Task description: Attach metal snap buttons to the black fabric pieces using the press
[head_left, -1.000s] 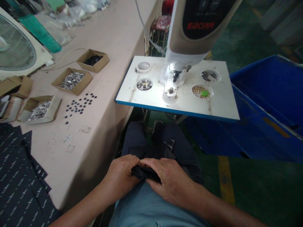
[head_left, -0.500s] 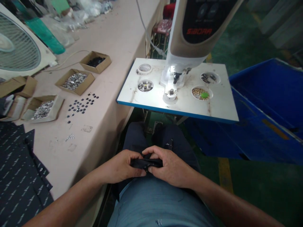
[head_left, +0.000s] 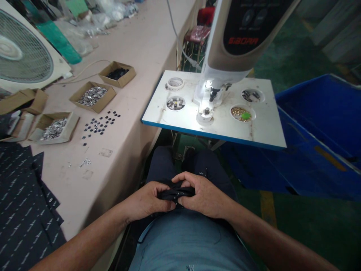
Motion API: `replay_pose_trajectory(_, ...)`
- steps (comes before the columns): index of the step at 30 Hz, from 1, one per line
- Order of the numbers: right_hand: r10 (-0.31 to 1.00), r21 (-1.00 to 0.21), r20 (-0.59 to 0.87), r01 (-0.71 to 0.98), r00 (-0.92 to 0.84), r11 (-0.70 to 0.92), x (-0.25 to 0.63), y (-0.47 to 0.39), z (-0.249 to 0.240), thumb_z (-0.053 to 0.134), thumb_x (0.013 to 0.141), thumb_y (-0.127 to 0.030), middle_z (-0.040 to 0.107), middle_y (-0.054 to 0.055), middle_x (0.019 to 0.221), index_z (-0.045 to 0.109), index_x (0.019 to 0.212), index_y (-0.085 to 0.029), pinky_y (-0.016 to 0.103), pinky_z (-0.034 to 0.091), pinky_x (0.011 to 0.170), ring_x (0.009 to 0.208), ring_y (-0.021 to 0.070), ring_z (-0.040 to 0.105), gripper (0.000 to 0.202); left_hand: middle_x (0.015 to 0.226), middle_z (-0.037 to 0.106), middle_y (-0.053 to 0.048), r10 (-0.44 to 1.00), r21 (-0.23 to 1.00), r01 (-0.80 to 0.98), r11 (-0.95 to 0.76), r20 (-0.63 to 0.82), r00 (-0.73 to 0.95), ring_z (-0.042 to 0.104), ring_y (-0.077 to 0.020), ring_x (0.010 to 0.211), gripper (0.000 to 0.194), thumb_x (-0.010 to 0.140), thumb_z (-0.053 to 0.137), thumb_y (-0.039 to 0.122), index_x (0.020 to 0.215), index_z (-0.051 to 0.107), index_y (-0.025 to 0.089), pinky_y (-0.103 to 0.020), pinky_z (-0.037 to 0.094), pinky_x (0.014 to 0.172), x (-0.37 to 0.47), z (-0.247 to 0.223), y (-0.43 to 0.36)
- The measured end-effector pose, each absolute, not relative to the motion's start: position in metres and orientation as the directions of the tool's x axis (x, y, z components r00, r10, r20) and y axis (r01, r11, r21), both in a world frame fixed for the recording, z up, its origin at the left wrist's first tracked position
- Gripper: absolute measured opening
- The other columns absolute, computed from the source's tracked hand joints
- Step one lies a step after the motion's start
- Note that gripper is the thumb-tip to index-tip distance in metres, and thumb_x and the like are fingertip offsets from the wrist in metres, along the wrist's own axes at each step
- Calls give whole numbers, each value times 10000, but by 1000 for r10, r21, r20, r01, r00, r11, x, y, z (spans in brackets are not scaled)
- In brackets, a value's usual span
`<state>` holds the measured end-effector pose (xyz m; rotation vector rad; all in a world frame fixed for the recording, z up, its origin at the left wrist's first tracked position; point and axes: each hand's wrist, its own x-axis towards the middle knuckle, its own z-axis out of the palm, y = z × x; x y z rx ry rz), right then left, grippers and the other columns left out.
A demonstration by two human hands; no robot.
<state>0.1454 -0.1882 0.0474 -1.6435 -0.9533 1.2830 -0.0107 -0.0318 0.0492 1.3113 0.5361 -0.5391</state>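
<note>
Over my lap, my left hand [head_left: 149,201] and my right hand [head_left: 201,194] both grip a bunched piece of black fabric [head_left: 176,194] with small white marks. Each thumb presses on the near side of the cloth, while the fingers curl behind it and are partly hidden. Beyond my knees stands a snap-fastening press [head_left: 239,41] with a lit working head over a white table plate [head_left: 175,118]. Round wells in that plate hold small metal parts, and one has gold-coloured pieces [head_left: 239,113] with a green bit.
On the bench [head_left: 118,131] at left are small boxes of silver parts [head_left: 92,96], a box of black parts [head_left: 117,74], loose dark snaps [head_left: 98,126] and patterned black fabric pieces [head_left: 22,195]. A fan [head_left: 25,49] stands behind them. A blue bin [head_left: 318,124] is at right.
The black fabric has shifted slightly between my fingers, and my right hand sits a little higher. My view has turned slightly, so the bench and press appear further right.
</note>
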Motion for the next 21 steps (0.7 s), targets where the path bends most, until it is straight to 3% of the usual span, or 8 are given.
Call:
replay_pose_trajectory(5, 911, -907, -407, -150, 69, -394, 153, -185, 43, 731, 737, -215, 708, -2, 873, 688, 1090, -173, 220, 435, 647, 731, 128, 617, 358, 616, 407, 64, -50, 743, 621, 251, -630, 775, 297, -61, 552, 284, 712, 752, 339, 704, 539, 151, -226, 208, 522, -10, 51, -30)
replay_pose_trajectory(7, 916, -886, -402, -253, 1, -389, 157, -184, 40, 770, 749, -328, 707, 9, 882, 696, 1072, -165, 232, 445, 671, 747, 140, 620, 370, 601, 447, 60, -59, 742, 609, 279, -620, 782, 325, -57, 537, 271, 692, 767, 334, 699, 575, 142, -219, 224, 517, -8, 51, -28)
replay_pose_trajectory(9, 914, -884, -407, -251, -2, -394, 162, -181, 37, 766, 776, -459, 711, 21, 877, 709, 1048, -162, 246, 456, 686, 760, 157, 628, 406, 598, 497, 50, -74, 740, 595, 313, -606, 792, 366, -57, 523, 265, 662, 787, 331, 694, 611, 136, -212, 258, 515, -6, 50, -25)
replay_pose_trajectory(13, 900, -902, -430, 14, 77, -432, 176, -169, 31, 675, 855, -536, 732, 36, 867, 752, 961, -175, 276, 489, 712, 794, 196, 658, 384, 637, 570, 44, -36, 739, 563, 370, -594, 804, 441, -66, 536, 290, 593, 833, 337, 714, 657, 142, -205, 343, 536, 0, 38, -15)
replay_pose_trajectory(16, 894, -859, -443, 253, 68, -445, 189, -155, 33, 614, 889, -478, 752, 46, 900, 769, 978, -206, 313, 527, 758, 833, 228, 688, 325, 597, 537, 72, 13, 765, 599, 237, -619, 785, 423, -66, 529, 267, 590, 841, 340, 697, 675, 160, -207, 323, 516, 5, 23, -9)
replay_pose_trajectory(19, 943, -774, -306, 541, 133, -328, 192, -134, 50, 674, 821, -331, 744, 50, 1063, 761, 1049, -252, 341, 520, 907, 991, 248, 684, 256, 595, 539, 84, 46, 760, 638, 123, -646, 762, 463, -84, 577, 241, 580, 857, 332, 702, 716, 180, -213, 373, 567, 14, 3, -6)
replay_pose_trajectory(21, 981, -747, -169, 636, 99, -193, 183, -111, 68, 681, 792, -239, 717, 36, 1165, 745, 1105, -288, 340, 481, 997, 1089, 238, 652, 323, 666, 595, 68, 47, 809, 578, 107, -585, 810, 548, -128, 692, 297, 562, 875, 374, 753, 746, 186, -246, 465, 722, 21, -11, -5)
